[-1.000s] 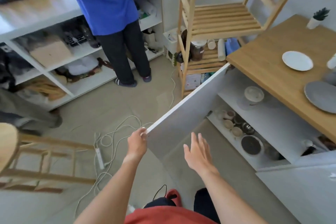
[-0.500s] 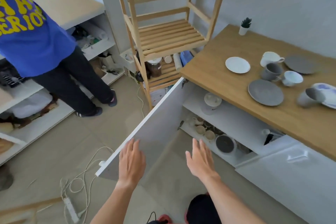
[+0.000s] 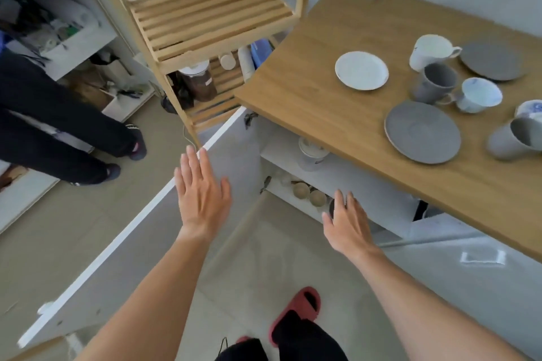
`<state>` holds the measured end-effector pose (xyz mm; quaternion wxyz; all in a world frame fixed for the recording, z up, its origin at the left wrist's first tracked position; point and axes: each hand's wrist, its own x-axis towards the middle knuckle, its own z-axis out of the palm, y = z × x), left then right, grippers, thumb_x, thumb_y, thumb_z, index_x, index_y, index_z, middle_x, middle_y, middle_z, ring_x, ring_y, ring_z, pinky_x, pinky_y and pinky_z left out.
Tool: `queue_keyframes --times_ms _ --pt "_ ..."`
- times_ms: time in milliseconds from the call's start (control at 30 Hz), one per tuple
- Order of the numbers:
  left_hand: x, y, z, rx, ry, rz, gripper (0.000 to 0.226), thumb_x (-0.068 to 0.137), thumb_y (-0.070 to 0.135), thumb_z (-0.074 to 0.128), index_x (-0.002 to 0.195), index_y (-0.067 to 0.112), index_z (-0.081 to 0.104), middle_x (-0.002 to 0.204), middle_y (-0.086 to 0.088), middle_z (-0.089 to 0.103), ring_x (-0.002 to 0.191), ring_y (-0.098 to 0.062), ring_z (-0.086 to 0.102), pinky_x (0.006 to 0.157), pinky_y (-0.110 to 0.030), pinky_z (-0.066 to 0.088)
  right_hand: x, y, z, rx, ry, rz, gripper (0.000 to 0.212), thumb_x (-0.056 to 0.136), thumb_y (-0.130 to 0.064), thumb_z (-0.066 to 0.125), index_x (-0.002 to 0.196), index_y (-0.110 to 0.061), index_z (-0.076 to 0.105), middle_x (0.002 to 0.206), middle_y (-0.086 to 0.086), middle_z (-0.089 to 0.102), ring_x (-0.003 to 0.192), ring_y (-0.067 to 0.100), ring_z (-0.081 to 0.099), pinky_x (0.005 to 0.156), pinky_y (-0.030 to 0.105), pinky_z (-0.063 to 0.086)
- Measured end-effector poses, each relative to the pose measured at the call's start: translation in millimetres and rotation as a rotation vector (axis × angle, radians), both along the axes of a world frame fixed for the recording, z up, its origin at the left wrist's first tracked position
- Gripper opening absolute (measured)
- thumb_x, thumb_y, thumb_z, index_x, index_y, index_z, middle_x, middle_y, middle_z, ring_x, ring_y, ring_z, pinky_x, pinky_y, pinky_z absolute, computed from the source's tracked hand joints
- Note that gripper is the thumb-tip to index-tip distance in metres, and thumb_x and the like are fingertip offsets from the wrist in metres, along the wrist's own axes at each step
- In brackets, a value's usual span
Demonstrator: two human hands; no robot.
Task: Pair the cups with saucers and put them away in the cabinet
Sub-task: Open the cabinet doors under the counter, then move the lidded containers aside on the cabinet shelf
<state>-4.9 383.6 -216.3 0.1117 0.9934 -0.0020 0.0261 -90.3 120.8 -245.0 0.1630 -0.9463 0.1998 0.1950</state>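
Beneath the worktop [image 3: 337, 114], half-hidden cabinet [image 3: 352, 184] crockery blurs; left hand [image 3: 202, 196] and right hand [image 3: 349, 223] spread wide, gripping nothing

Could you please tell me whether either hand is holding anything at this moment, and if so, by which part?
Nothing is held: the left hand and right hand are both open, fingers straight.
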Motion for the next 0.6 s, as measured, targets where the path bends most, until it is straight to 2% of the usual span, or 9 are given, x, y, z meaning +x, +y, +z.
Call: queue_keyframes --times_ms 67,167,300,400,500,600 --pt "23.7 0.4 -17.0 0.031 -0.047 -0.022 0.069 0.096 0.029 0.043 0.152 0.003 0.012 0.161 -0.019 0.007 0.149 -0.035 0.005 0.122 -0.046 0.005 28.8 -4.0 -26.9 0.026 -0.028 -0.045 0.066 0.103 -0.036 0.041 0.156 -0.007 0.015 0.162 0.023 0.013 0.147 0.037 0.023 0.12 0.046 0.023" --pt "43.8 -22.8 -53.5 0.052 -0.109 -0.246 0.066 0.098 0.028 0.037 0.153 0.003 0.011 0.161 -0.018 0.007 0.15 -0.032 0.003 0.122 -0.043 0.0 67.8 -4.8 -71.2 0.088 -0.087 -0.146 0.069 0.102 -0.035 0.045 0.157 -0.008 0.013 0.163 0.021 0.009 0.146 0.039 0.023 0.118 0.047 0.025" --pt "59.9 -80.2 -123.6 -0.068 -0.031 -0.453 0.065 0.096 0.036 0.023 0.153 0.005 0.018 0.16 -0.016 0.016 0.149 -0.03 0.012 0.122 -0.043 0.006 110.1 -9.1 -128.7 0.153 -0.151 -0.239 0.074 0.102 -0.034 0.046 0.159 -0.014 0.002 0.166 0.015 -0.002 0.152 0.034 0.011 0.121 0.045 0.015" --pt "78.8 -112.6 -180.0 0.011 0.011 -0.484 0.063 0.098 0.036 0.02 0.153 0.004 0.015 0.16 -0.016 0.016 0.149 -0.031 0.014 0.122 -0.043 0.009 136.6 -19.9 -167.7 0.178 -0.214 -0.315 0.077 0.099 -0.023 0.049 0.159 -0.015 0.0 0.167 0.013 -0.001 0.152 0.032 0.01 0.121 0.041 0.013" --pt "98.4 -134.0 -226.5 0.045 0.073 -0.505 0.061 0.102 0.033 0.025 0.154 0.005 0.008 0.162 -0.015 0.009 0.15 -0.031 0.008 0.122 -0.043 0.005 153.7 -32.3 -196.1 0.246 -0.255 -0.426 0.079 0.091 -0.012 0.048 0.158 -0.015 0.007 0.165 0.011 0.013 0.15 0.031 0.019 0.121 0.041 0.016" --pt "113.1 -145.1 -258.1 -0.004 0.124 -0.423 0.062 0.102 0.033 0.029 0.154 0.006 0.008 0.161 -0.015 0.011 0.149 -0.031 0.011 0.121 -0.044 0.009 164.6 -34.4 -217.2 0.319 -0.292 -0.425 0.074 0.077 -0.013 0.043 0.149 -0.016 0.024 0.149 0.012 0.044 0.136 0.038 0.041 0.114 0.046 0.033"
